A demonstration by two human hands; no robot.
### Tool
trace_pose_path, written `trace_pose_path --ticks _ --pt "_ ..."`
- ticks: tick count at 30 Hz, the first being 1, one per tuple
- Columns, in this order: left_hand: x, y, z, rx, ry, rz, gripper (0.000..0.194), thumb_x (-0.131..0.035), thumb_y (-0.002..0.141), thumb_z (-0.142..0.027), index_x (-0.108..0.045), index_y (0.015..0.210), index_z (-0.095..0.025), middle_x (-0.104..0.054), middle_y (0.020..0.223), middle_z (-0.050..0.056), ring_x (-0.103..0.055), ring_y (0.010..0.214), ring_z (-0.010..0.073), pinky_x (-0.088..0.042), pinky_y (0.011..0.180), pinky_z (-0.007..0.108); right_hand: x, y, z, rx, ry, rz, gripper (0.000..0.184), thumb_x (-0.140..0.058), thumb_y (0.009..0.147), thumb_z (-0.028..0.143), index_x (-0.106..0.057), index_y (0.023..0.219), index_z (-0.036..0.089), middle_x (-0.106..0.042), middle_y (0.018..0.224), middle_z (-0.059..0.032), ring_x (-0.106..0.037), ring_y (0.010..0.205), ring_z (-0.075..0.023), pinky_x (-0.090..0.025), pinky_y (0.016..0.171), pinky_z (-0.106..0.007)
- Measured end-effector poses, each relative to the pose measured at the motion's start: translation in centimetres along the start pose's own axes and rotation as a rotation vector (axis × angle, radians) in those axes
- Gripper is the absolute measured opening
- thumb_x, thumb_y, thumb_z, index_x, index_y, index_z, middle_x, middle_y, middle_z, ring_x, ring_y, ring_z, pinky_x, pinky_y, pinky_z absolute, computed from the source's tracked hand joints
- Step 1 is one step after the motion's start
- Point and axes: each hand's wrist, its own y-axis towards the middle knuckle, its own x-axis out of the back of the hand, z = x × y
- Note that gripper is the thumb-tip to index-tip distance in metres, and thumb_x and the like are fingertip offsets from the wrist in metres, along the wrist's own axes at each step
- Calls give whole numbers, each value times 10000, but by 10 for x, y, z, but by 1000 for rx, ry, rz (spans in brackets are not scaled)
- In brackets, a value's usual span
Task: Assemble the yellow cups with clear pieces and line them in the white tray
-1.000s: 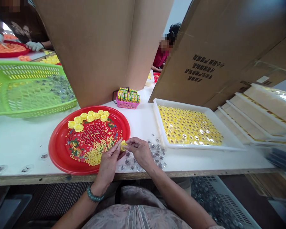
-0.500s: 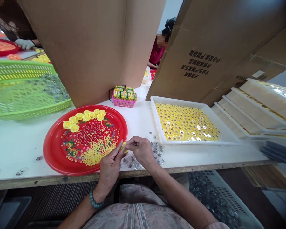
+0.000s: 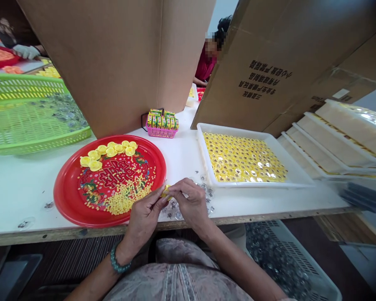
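Observation:
Between the fingertips of my left hand (image 3: 146,211) and my right hand (image 3: 189,202) is a small yellow round cup (image 3: 166,191), mostly covered by the fingers. Both hands are closed on it at the right rim of a red tray (image 3: 67,205). In that tray lie a row of yellow cups (image 3: 95,165) along the back and a spread of tiny yellow beads (image 3: 122,202) toward the front. Clear discs with dark printed figures (image 3: 172,211) are scattered on the table under and beside my right hand.
Right of my hands stands a white tray (image 3: 202,146) packed with finished-looking yellow pieces, beside stacked white trays (image 3: 335,138). A green basket (image 3: 34,144) with clear parts is at left; a pink basket (image 3: 161,133) holds small boxes. Cardboard panels (image 3: 122,62) rise behind. Co-workers sit beyond.
My hands stay together on the yellow cup; the right hand has turned slightly and covers more of it. The whole view has shifted a little.

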Motion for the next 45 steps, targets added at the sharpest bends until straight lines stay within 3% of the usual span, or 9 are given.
trace_pose_path --ticks 3,6,11,18,26,33,36,42,45 --pt "2 3 5 -21 88 5 297 -705 717 -277 -707 1011 -239 -690 1079 32 -649 926 223 -487 910 305 -2 8 -7 -230 115 79 51 -672 724 216 -682 680 194 -643 645 -4 -585 614 -126 -459 598 -238" --pt "3 10 9 -35 152 -46 264 -686 734 -284 -710 995 -253 -705 1037 17 -657 894 214 -496 886 304 -11 16 -23 -434 313 138 170 -729 656 307 -638 659 163 -613 581 7 -556 552 -114 -444 549 -227" --pt "9 20 1 -7 -6 -23 256 -652 766 -327 -676 990 -205 -715 981 48 -650 925 208 -511 838 288 -23 26 -38 -493 461 161 323 -752 623 350 -637 857 159 -595 633 27 -533 568 -96 -427 546 -215" --pt "21 21 -16 -5 -144 60 566 -665 765 -315 -423 1264 -201 -676 1093 86 -618 1031 214 -499 883 321 -11 36 -13 -250 128 386 206 -611 803 339 -706 907 189 -629 864 -25 -579 761 -130 -456 664 -246" --pt "16 9 -20 -83 52 40 496 -658 762 -352 -542 1218 -195 -682 1089 69 -613 1048 223 -517 876 304 -9 17 -13 -62 128 243 172 -583 851 306 -690 938 202 -575 779 -13 -556 704 -116 -464 662 -242" --pt "10 12 -15 108 -120 -1 414 -699 716 -395 -668 1074 -189 -707 1024 60 -660 901 209 -539 817 301 -7 2 -16 240 -115 105 400 -632 814 224 -556 1206 237 -590 1044 -78 -579 918 -168 -515 769 -302" --pt "7 11 -9 101 -146 11 387 -674 743 -401 -676 1068 -191 -697 1056 63 -642 951 214 -516 865 310 -6 1 -13 330 -212 126 327 -594 837 205 -581 1164 225 -622 968 -73 -595 903 -171 -522 784 -307" --pt "3 9 -5 155 -371 112 380 -603 801 -421 -658 1103 -197 -683 1076 79 -627 971 231 -514 861 357 -8 -2 -12 308 -293 52 242 -595 835 211 -615 1075 191 -646 908 -65 -620 814 -149 -534 732 -265" --pt "3 9 -6 142 -309 57 362 -646 770 -403 -677 1067 -198 -686 1070 68 -614 998 224 -497 886 335 -9 -4 -16 430 -413 47 284 -578 835 199 -589 1115 156 -656 923 -90 -623 846 -170 -535 743 -282"
